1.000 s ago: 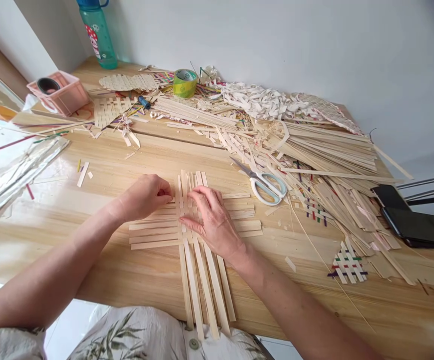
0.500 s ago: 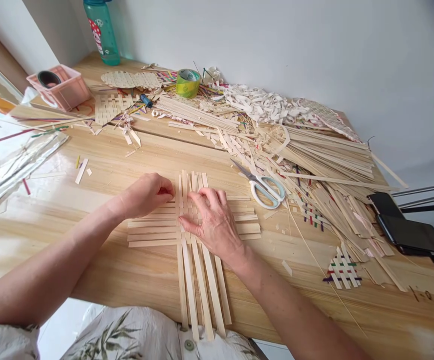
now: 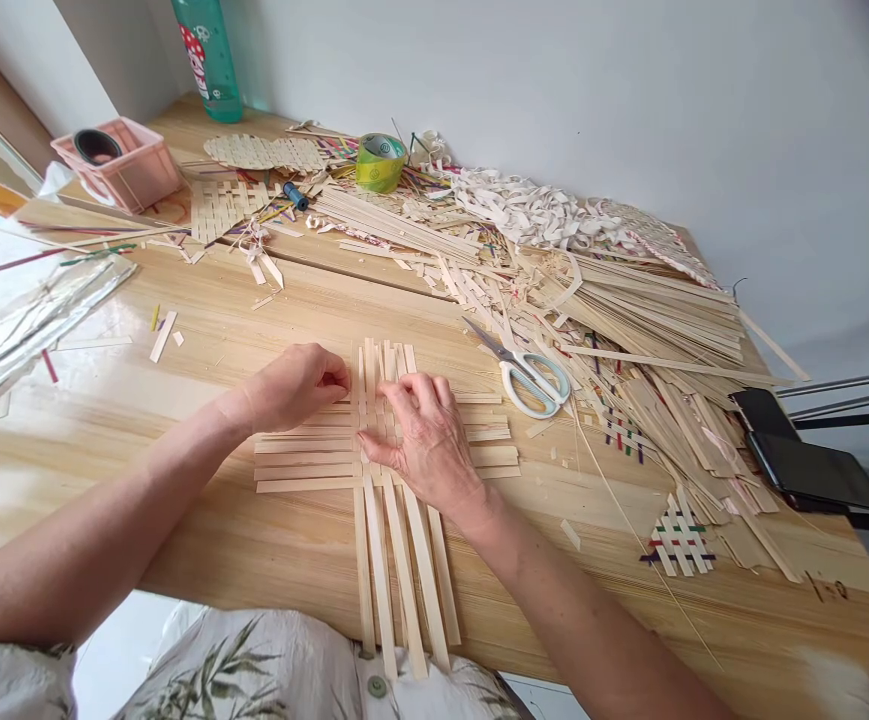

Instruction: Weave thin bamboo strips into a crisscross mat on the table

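Observation:
A cross-shaped weave of pale flat wood strips (image 3: 404,570) lies on the wooden table before me, its lower ends reaching past the table's front edge. My left hand (image 3: 295,388) is at the upper left of the weave, thumb and fingers pinched on a horizontal strip; the fingertips partly hide it. Over the weave's centre rests my right hand (image 3: 430,440), thumb and forefinger spread apart and touching the strips. The other fingers of that hand curl, and part of the weave is covered by it.
White-handled scissors (image 3: 531,383) lie right of the weave. Behind are piled wood strips (image 3: 651,300), a yellow-green tape roll (image 3: 380,165), a pink basket (image 3: 123,170) and a teal bottle (image 3: 209,60). Two dark phones (image 3: 816,470) and a small woven piece (image 3: 680,540) are at right.
The view has shifted slightly. Both hands keep nearly the same places and poses on the weave, with no clear movement of the strips.

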A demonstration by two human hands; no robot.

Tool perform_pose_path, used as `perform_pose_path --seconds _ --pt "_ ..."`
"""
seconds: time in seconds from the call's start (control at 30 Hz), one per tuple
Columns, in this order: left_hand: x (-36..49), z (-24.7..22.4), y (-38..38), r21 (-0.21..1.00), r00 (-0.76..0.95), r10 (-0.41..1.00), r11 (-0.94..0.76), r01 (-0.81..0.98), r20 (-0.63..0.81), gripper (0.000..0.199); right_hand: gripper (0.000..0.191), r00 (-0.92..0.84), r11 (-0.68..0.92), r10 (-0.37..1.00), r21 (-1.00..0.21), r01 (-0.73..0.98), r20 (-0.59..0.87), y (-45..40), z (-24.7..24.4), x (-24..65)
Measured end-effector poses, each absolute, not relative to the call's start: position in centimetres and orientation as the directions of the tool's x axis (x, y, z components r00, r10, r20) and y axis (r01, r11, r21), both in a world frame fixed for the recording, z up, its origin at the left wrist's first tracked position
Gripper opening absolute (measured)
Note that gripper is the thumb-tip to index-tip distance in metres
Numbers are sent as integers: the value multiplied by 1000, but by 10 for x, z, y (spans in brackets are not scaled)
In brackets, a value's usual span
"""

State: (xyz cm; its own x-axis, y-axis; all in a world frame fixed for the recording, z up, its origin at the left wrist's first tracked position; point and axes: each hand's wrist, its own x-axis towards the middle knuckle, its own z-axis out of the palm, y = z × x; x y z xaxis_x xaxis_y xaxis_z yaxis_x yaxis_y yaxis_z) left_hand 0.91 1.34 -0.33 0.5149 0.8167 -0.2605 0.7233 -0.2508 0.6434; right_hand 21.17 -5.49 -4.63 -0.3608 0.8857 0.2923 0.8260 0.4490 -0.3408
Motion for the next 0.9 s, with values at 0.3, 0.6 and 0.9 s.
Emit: perform_pose_path --seconds 0.3,0.6,0.9 --pt "12 3 10 591 516 812 -281 756 -274 20 48 -377 456 884 -329 827 278 -54 -46 211" --pt "14 3 9 518 494 819 -299 802 -292 18 49 -377 456 883 -328 827 279 -54 -47 211" --pt "14 1 9 478 487 823 -314 820 -293 19 47 -383 463 880 -324 825 281 -54 -47 211"
